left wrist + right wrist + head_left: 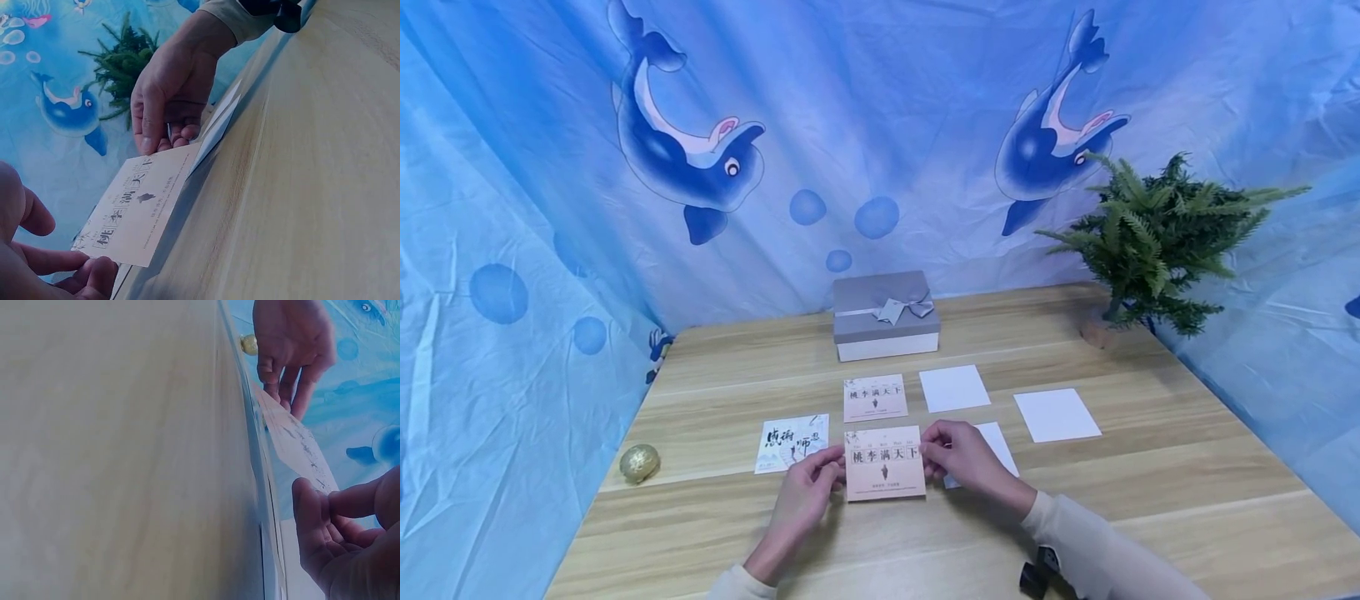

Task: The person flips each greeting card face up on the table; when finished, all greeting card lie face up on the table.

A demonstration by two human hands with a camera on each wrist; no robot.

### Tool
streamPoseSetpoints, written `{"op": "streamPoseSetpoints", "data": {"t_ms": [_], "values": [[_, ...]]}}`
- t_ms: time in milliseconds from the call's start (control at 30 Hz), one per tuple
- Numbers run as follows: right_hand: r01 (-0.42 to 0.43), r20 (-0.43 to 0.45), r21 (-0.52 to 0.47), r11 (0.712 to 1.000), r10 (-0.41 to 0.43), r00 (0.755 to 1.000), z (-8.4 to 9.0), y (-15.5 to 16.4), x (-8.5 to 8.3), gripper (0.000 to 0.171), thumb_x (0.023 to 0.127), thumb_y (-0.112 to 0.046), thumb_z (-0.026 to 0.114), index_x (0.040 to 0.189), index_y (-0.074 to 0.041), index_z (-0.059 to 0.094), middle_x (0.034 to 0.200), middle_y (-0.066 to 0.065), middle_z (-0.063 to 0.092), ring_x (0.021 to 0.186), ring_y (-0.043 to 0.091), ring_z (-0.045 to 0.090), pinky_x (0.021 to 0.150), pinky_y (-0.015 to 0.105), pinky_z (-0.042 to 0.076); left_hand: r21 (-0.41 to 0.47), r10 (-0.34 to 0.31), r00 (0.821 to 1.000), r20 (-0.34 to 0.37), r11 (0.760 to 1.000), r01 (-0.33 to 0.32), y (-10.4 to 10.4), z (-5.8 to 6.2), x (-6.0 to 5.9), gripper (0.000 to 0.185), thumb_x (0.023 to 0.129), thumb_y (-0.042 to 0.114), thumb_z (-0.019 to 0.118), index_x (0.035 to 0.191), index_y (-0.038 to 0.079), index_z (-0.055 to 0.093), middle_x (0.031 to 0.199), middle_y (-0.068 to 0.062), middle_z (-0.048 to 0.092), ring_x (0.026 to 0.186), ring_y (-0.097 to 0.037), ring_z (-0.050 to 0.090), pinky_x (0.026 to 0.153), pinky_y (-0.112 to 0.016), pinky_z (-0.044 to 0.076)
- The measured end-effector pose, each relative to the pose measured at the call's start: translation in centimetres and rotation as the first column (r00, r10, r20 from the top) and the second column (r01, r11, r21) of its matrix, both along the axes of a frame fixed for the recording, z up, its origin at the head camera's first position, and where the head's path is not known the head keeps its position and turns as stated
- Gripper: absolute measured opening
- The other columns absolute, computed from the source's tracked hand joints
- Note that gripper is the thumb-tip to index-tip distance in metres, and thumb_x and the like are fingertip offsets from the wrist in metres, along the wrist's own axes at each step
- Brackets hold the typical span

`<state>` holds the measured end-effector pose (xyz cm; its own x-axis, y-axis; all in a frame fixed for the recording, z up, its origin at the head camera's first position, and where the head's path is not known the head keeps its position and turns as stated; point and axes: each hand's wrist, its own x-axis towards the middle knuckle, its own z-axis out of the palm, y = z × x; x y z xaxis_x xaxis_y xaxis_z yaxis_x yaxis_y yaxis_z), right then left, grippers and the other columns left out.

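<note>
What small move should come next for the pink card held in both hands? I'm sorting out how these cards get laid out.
Probably lower the pink card flat onto the table below its twin. The left hand and right hand pinch its side edges, lifted clear of the wood in the wrist views, and the other cards already lie flat.

Head cam looks down; wrist cams close, both share card.

Printed in boxed characters on the held card: 桃李满天下. Same line on the second card lying beyond it. Brush calligraphy on the left card, not legible with certainty.
</note>
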<state>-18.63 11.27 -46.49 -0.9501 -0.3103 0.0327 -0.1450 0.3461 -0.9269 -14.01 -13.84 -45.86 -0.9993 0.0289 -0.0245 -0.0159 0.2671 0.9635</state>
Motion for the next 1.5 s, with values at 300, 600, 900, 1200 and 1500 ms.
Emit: {"op": "streamPoseSetpoints", "data": {"t_ms": [300, 600, 900, 1200, 1500], "values": [[0.001, 0.009, -0.007, 1.000, -0.001, 1.000, -0.03, -0.11, 0.13, 0.009, 0.092, -0.001, 0.058, 0.096, 0.003, 0.065, 0.075, 0.010, 0.068, 0.064, 0.021, 0.068, 0.056, 0.029, 0.059, 0.009, 0.009, 1.000, 0.005, 1.000, -0.009, 0.07, -0.08, 0.01, 0.038, 0.096, 0.003, 0.048, 0.131, -0.011, 0.052, 0.117, -0.022, 0.063, 0.094, -0.025, 0.065, 0.076, -0.030, 0.058], [-0.006, 0.054, -0.018, 1.000, 0.007, 0.999, -0.09, -0.30, 0.42, 0.014, 0.092, -0.004, 0.060, 0.101, 0.006, 0.064, 0.079, 0.012, 0.069, 0.069, 0.022, 0.070, 0.060, 0.032, 0.060, -0.040, 0.030, 0.998, 0.047, 0.999, -0.028, 0.03, -0.28, 0.03, 0.039, 0.096, 0.005, 0.048, 0.133, -0.008, 0.052, 0.119, -0.019, 0.063, 0.098, -0.024, 0.064, 0.075, -0.028, 0.058], [-0.016, 0.061, 0.000, 1.000, 0.016, 0.998, 0.17, -0.34, 0.67, 0.017, 0.091, -0.008, 0.063, 0.102, 0.004, 0.066, 0.082, 0.011, 0.069, 0.071, 0.021, 0.069, 0.061, 0.032, 0.059, -0.057, 0.017, 0.998, 0.056, 0.998, -0.014, 0.09, -0.23, 0.17, 0.040, 0.097, 0.006, 0.048, 0.134, -0.006, 0.050, 0.121, -0.021, 0.062, 0.097, -0.023, 0.064, 0.075, -0.027, 0.058], [-0.022, 0.026, 0.048, 0.999, 0.021, 0.999, 0.21, -0.29, 0.57, 0.015, 0.091, -0.010, 0.063, 0.100, 0.002, 0.067, 0.079, 0.008, 0.069, 0.066, 0.020, 0.067, 0.059, 0.032, 0.058, -0.054, 0.017, 0.999, 0.046, 0.998, -0.014, -0.01, -0.19, 0.16, 0.039, 0.097, 0.007, 0.048, 0.134, -0.005, 0.051, 0.120, -0.021, 0.063, 0.095, -0.023, 0.065, 0.076, -0.027, 0.058], [-0.035, 0.037, 0.056, 0.998, 0.033, 0.999, 0.26, -0.28, 0.67, 0.014, 0.092, -0.010, 0.062, 0.099, 0.002, 0.066, 0.078, 0.007, 0.068, 0.065, 0.020, 0.067, 0.059, 0.033, 0.057, -0.057, 0.011, 0.999, 0.038, 0.998, -0.009, -0.02, -0.28, 0.14, 0.037, 0.096, 0.006, 0.049, 0.131, -0.005, 0.052, 0.119, -0.020, 0.062, 0.098, -0.025, 0.064, 0.079, -0.029, 0.058]]}}
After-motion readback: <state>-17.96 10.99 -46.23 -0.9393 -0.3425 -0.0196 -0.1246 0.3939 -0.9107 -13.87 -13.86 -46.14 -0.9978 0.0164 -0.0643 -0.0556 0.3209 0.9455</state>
